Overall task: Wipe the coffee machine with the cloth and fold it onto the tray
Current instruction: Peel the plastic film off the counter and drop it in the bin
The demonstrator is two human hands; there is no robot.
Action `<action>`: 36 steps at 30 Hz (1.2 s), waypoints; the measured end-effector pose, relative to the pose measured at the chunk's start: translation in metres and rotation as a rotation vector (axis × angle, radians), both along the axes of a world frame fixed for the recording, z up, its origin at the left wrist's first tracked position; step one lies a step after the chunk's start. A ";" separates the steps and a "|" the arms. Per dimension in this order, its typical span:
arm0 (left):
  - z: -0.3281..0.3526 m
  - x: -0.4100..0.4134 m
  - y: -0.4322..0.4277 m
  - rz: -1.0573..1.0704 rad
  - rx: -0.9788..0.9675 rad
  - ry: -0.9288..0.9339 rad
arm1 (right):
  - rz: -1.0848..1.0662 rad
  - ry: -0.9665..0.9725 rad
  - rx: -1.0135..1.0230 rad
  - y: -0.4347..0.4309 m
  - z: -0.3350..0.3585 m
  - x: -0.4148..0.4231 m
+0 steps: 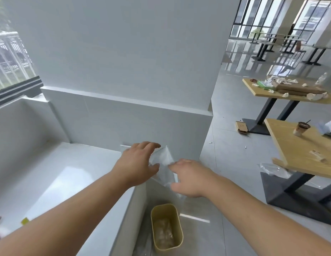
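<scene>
Holding a clear plastic bag between them, both hands are extended above the end of a white counter. Left hand: fingers spread, thumb against the bag's left edge. Right hand: fingers hooked on the bag's right edge. Whether either grasp is firm cannot be told; the bag is blurred. A yellow bin stands on the floor directly below, holding crumpled plastic. Cloth, coffee machine and tray appear nowhere in view. Two wooden tables stand right, littered.
</scene>
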State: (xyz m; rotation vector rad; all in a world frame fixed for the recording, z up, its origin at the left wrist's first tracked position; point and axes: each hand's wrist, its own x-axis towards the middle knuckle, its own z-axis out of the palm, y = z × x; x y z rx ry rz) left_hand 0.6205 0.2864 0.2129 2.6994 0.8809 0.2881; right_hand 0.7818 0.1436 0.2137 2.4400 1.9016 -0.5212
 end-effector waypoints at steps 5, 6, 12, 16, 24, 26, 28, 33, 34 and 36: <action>-0.046 -0.006 0.014 0.083 0.003 0.187 | 0.017 0.005 -0.068 0.009 -0.045 0.018; -0.057 -0.004 0.017 0.101 -0.011 0.202 | 0.022 0.014 -0.082 0.011 -0.055 0.024; -0.118 0.002 0.026 0.166 -0.056 0.239 | 0.001 0.101 -0.101 0.021 -0.117 0.045; -0.158 0.000 0.030 0.205 -0.065 0.265 | -0.023 0.137 -0.108 0.028 -0.153 0.050; -0.232 -0.017 0.042 0.268 -0.122 0.367 | -0.028 0.212 -0.193 0.042 -0.216 0.045; -0.243 -0.021 0.049 0.274 -0.132 0.380 | -0.023 0.227 -0.217 0.046 -0.229 0.044; -0.256 -0.024 0.055 0.281 -0.144 0.398 | -0.023 0.238 -0.239 0.050 -0.243 0.042; -0.286 -0.028 0.076 0.267 -0.149 0.435 | -0.022 0.264 -0.297 0.061 -0.281 0.040; -0.292 -0.027 0.082 0.262 -0.136 0.440 | -0.030 0.271 -0.307 0.064 -0.290 0.039; -0.304 -0.023 0.087 0.253 -0.082 0.457 | -0.045 0.280 -0.317 0.067 -0.307 0.039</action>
